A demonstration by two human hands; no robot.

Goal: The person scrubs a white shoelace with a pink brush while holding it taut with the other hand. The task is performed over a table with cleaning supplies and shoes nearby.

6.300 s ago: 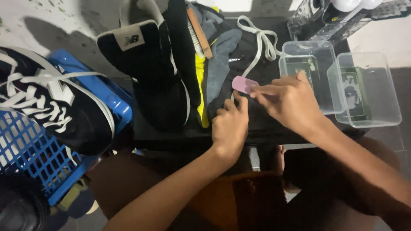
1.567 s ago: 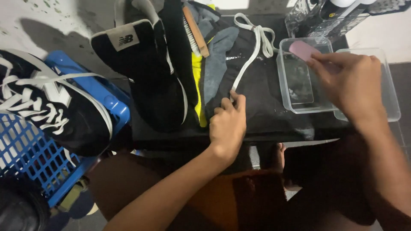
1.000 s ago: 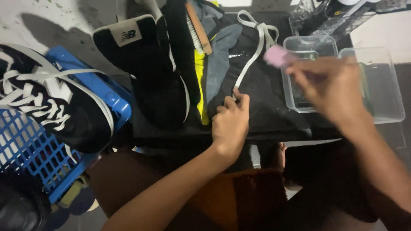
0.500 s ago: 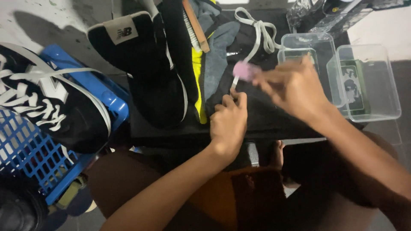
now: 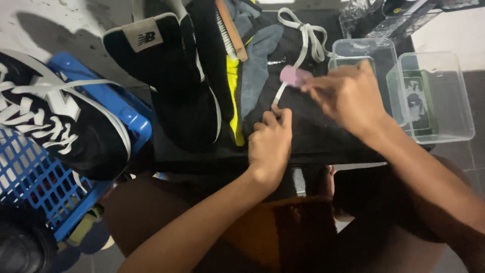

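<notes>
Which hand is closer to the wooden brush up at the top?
Left. The left hand presses the white shoelace down on the black cloth, below and a little right of the wooden brush. The right hand, holding a pink block, is farther off to the brush's right.

black shoe [image 5: 166, 81] crowding left, clear tubs [image 5: 434, 96] blocking right

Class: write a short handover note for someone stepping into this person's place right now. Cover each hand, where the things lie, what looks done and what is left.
Left hand: pins the white lace flat on the black cloth.
Right hand: holds a small pink brush over the lace.
Nearby: two clear tubs at right, black shoe and wooden brush at left, a second shoe on the blue basket.
Done: lace is out and laid flat.
Left: apparently the scrubbing; how much, I cannot tell.
</notes>
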